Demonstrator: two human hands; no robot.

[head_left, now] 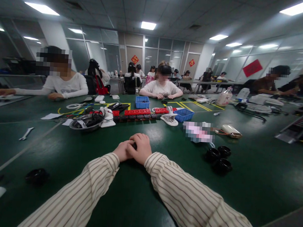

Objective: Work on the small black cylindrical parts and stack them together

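Note:
My two hands meet on the green table (pixel 140 199) in front of me, both in striped sleeves. My left hand (pixel 123 151) is curled and pressed against my right hand (pixel 141 148), whose fingers are folded into a fist. Between them a small dark thing (pixel 134 146) shows, too little of it to name. Three black round parts (pixel 219 158) lie to the right of my hands. A row of red and black blocks (pixel 137 114) lies farther back on the table.
Two blue bins (pixel 142 102) (pixel 183 114), white tools (pixel 170 117), a dark bowl (pixel 86 122), a wrench (pixel 26 133) and a black cap (pixel 36 176) lie about. Other people sit across the table (pixel 161 86) and at the left (pixel 61 81). A roller track (pixel 299 125) runs at right.

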